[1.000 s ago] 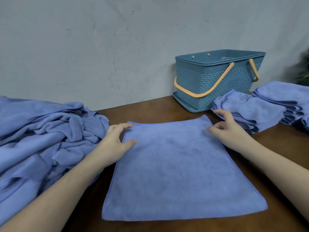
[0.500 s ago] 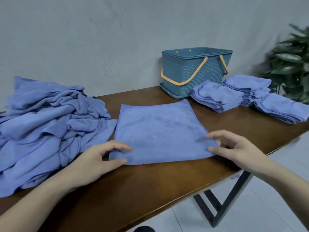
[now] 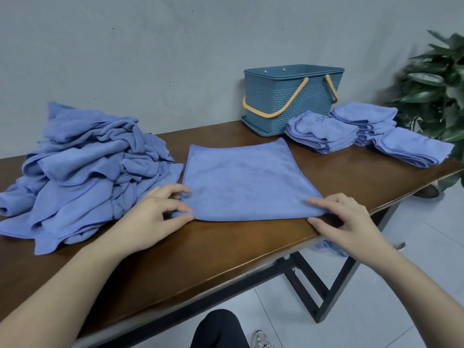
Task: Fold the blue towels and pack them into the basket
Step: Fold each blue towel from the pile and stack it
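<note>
Here, a person prepares the first fold of a flat blue microfibre towel (image 3: 241,182) spread on the brown wooden surface (image 3: 200,249). The left hand (image 3: 153,217) pinches the near-left corner between thumb and fingers; the right hand (image 3: 349,222) pinches the near-right corner the same way, close to the surface's front edge.

The towel lies near the middle of the surface, between a rumpled heap of unfolded blue towels (image 3: 82,172) on the left and three stacks of folded blue towels (image 3: 356,131) on the right. It is close to square, slightly longer front to back; its near hem faces the person and its far hem points toward the teal woven-pattern plastic basket with orange handles (image 3: 288,96) by the wall.

The step is likely best done by lifting both corners together, keeping the hem taut, and carrying it to the far hem so the edges meet. Uneven lift could skew the fold. A green potted plant (image 3: 437,84) stands at right.
</note>
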### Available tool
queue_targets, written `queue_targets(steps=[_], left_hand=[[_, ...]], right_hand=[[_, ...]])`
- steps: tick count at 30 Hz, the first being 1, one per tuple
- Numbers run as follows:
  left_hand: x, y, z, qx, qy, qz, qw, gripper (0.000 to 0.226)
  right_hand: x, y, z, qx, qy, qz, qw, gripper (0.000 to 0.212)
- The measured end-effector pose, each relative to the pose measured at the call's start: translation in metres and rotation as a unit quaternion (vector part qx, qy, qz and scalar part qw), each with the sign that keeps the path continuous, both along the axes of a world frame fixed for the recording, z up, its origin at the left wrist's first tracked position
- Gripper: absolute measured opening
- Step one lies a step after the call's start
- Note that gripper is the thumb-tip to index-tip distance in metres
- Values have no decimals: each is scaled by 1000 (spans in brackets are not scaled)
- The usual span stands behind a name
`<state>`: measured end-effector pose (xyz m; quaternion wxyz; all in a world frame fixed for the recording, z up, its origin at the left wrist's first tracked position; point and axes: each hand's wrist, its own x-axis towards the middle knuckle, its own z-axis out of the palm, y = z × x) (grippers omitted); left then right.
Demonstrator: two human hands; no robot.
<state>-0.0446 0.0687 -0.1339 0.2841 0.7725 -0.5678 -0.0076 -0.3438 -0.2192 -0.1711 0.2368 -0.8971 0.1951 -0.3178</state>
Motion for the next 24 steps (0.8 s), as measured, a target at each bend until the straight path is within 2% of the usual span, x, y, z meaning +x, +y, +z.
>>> queue_targets(steps=[4, 6, 8, 11, 14, 16, 19, 22, 24], left_hand=[[-2, -1, 1, -32, -9, -5, 999, 26], [-3, -2, 0, -47, 32, -7, 998, 22], [-6, -3, 0, -47, 78, 1, 996, 13], [-11, -4, 2, -70, 88, 31, 993, 7], [-13, -2, 4, -84, 120, 44, 988, 9], [-13, -2, 4, -97, 131, 55, 985, 8], [-14, -4, 7, -148, 161, 90, 972, 20], [-18, -5, 13, -196, 238, 88, 947, 25], [-21, -4, 15, -209, 265, 73, 938, 27]], right_hand=[[-1, 0, 0, 21, -2, 1, 1000, 27], [-2, 2, 4, 12, 17, 1, 1000, 24], [-1, 1, 8, -5, 49, -8, 999, 32], [5, -1, 19, -35, 90, -9, 995, 34], [13, -1, 22, -58, 57, 18, 997, 14], [17, -2, 16, -75, 16, 42, 996, 11], [14, 2, 12, 17, -56, 76, 995, 3], [8, 11, 16, 165, -135, 105, 971, 18], [8, 16, 22, 190, -186, 91, 960, 27]])
